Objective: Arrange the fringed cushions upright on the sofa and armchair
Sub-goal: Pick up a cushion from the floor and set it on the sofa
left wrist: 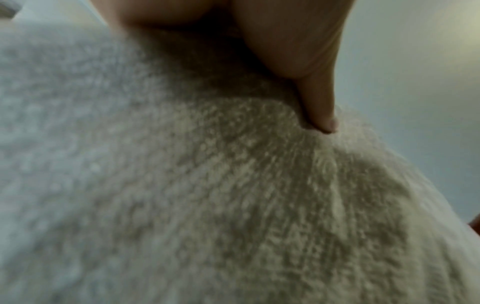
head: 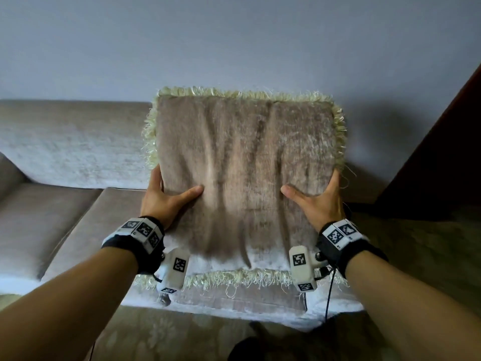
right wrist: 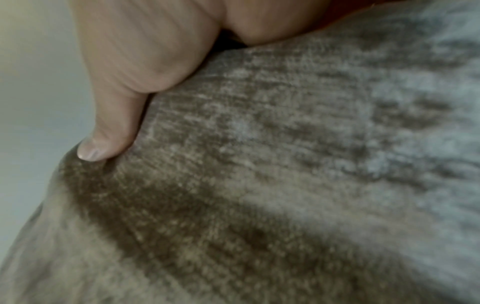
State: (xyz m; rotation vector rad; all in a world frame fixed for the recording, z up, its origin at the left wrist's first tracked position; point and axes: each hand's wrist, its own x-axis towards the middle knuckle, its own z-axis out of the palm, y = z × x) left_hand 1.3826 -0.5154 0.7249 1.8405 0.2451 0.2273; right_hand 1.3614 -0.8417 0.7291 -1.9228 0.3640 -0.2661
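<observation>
A square beige cushion [head: 244, 162] with pale yellow fringe stands tilted over the sofa [head: 65, 142] seat, held between both hands. My left hand [head: 166, 196] grips its left edge, thumb across the front face and fingers hidden behind. My right hand [head: 317, 199] grips the right edge the same way. The left wrist view shows the thumb [left wrist: 319, 107] pressed into the cushion fabric [left wrist: 207, 195]. In the right wrist view the thumb [right wrist: 109, 131] presses on the brown plush [right wrist: 259, 174].
The grey-beige sofa runs to the left with a long backrest and seat cushions [head: 52, 217]. A plain wall [head: 234, 43] rises behind. A dark wooden piece [head: 442, 165] stands at the right. Patterned carpet [head: 416, 256] covers the floor.
</observation>
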